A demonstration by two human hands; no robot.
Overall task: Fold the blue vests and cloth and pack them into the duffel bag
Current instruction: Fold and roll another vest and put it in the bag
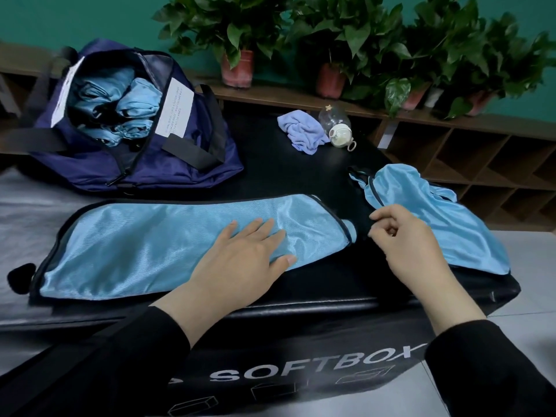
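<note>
- Duffel [168,164] far left on the table [270,164], zip open; rolled blue vests [120,100] packed inside.
- Flat vest [150,236] near left, folded into a long strip with dark trim.
- Left hand [243,254] lies flat on that strip's right part, fingers straight, gripping nothing.
- Cloth [301,132], lilac, crumpled, far centre; clear bottle [337,124] on its side just beside it.
- Right hand [406,236] with fingers curled; whether it pinches anything I cannot tell.
- Loose vest [436,221] bunched at the table's right edge, just beyond the right hand.
- Potted plants [361,40] on the shelf behind.
</note>
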